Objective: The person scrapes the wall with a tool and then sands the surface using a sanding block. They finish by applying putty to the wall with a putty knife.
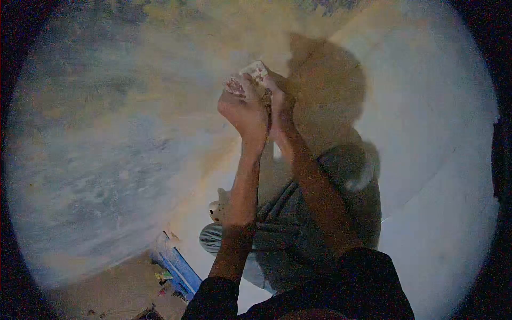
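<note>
Close together in the upper middle of the head view, both hands are closed round a whitish piece with reddish patches (254, 70). Its kind is not clear; it could be a crumpled cloth or a sponge. My left hand (241, 111) wraps its lower left side, fingers curled. Against its right side presses my right hand (281, 100), partly in shadow. Some of the piece is hidden by the fingers. Behind the hands spreads a broad pale surface (112, 144) with smeared yellow, grey and bluish colour.
Below the forearms are a bent leg in dark trousers (288, 213) and a light shoe with holes (216, 211). At lower left lies a long blue object (178, 266) beside small coloured bits on a brown area (109, 293). A dark shadow (328, 80) falls right of the hands.
</note>
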Tool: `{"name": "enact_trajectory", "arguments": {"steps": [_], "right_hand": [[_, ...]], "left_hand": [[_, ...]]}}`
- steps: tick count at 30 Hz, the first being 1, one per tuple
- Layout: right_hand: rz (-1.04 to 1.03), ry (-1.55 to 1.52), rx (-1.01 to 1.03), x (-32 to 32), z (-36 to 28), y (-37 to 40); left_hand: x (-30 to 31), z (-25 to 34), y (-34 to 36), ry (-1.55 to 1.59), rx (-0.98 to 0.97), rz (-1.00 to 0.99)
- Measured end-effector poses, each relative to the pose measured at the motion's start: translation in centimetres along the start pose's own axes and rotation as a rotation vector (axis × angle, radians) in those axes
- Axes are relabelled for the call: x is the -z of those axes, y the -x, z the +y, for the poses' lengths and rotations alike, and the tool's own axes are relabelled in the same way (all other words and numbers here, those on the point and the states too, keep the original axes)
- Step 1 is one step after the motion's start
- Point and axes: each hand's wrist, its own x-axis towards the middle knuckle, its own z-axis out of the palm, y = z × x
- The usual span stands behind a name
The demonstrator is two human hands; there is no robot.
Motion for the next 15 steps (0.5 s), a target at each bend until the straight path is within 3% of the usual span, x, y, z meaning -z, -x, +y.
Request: {"name": "enact_trajectory", "arguments": {"steps": [2, 5, 7, 8, 11, 13, 15], "right_hand": [[-0.073, 0.083, 0.03, 0.2, 0.1, 0.0], [0.032, -0.191, -0.196, -0.4, -0.3, -0.6], [0.063, -0.227, -0.211, -0.4, -0.6, -0.8], [0.076, -0.225, -0.195, -0.5, -0.7, -0.6], [0.114, -0.195, -0.158, -0.8, -0.1, 0.4], [0.131, -0.172, -0.15, -1.4, 1.0, 1.4], [0.131, -0.164, -0.16, -2.0, 2.2, 2.5]], "left_hand": [[0.1, 0.3, 0.1, -0.011, -0.036, 0.02], [-0.9, -1.2, -0.6, 0.039, 0.093, -0.089], [-1.6, -1.5, -0.9, -0.196, -0.219, -0.018], [-1.4, -1.6, -1.0, -0.198, -0.219, -0.011], [-0.7, -1.7, -0.4, -0.207, -0.178, -0.053], [1.0, -1.7, 0.9, -0.047, 0.035, -0.018], [2.7, -2.3, 1.6, -0.029, 0.092, -0.065]]}}
